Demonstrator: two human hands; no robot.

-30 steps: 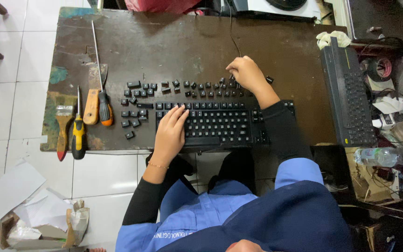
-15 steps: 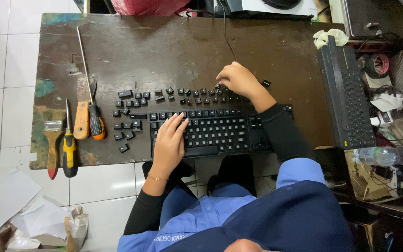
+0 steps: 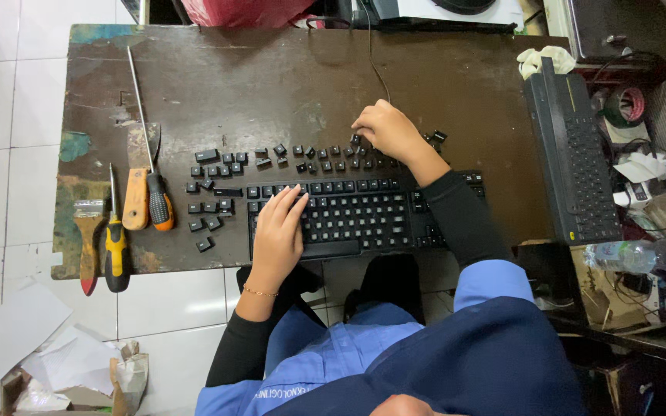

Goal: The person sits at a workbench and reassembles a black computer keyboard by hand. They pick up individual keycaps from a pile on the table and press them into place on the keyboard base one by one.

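**Loose keycaps and two hands at the keyboard**

Head view: the black keyboard (image 3: 356,216) lies at the near edge of the worn table (image 3: 271,85), with its cable going to the far side. Many keycaps (image 3: 287,158) are off and lie in loose rows just behind it and to its left.

What could go wrong, as I judge it: the keycaps near the left end lie close to the table edge, and a sweep of the sleeve or wrist could push them to the floor, where the papers (image 3: 25,339) would hide them. The caps are also mixed, so one could be taken for another.

The left hand (image 3: 277,231) lies flat on the left end of the keyboard, fingers nearly straight and together; it grips nothing and only presses the board. The right hand (image 3: 387,131) is over the far row of keycaps, fingers curled down and touching them; whether it pinches one I cannot tell.

The screwdrivers (image 3: 148,196) and a brush (image 3: 88,231) lie well apart at the left, and a second keyboard (image 3: 576,154) at the right.
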